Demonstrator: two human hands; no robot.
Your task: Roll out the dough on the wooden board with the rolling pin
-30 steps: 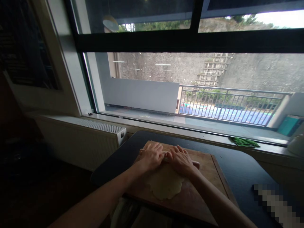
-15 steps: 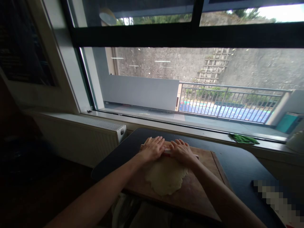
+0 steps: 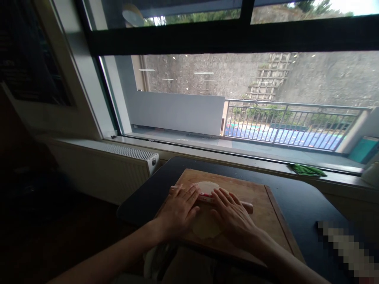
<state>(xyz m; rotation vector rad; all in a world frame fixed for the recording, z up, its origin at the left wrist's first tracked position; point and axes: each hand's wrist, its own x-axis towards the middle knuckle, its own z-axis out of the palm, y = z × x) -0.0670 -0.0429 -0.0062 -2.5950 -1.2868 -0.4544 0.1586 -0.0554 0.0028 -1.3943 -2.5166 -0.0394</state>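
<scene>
A wooden rolling pin (image 3: 247,207) with a red and white label lies across a flattened sheet of pale dough (image 3: 206,225). My left hand (image 3: 180,205) rests flat on the pin's left part, its fingers stretched out. On the right part lies my right hand (image 3: 231,209), fingers also extended and slightly spread. Some dough shows beyond the pin, and more lies on the near side between my wrists. Under it all is a wooden cutting board (image 3: 251,188) with a strip along its right side. My hands cover most of the pin.
The board sits on a dark table (image 3: 302,197). A blurred-out object (image 3: 343,244) lies at the table's right. On the windowsill is a green cloth (image 3: 307,170). A white radiator (image 3: 103,165) stands to the left under the large window.
Both hands have drawn back toward me with the rolling pin, from the dough's far edge to about its middle. Dough now shows beyond the pin. The view has shifted slightly.
</scene>
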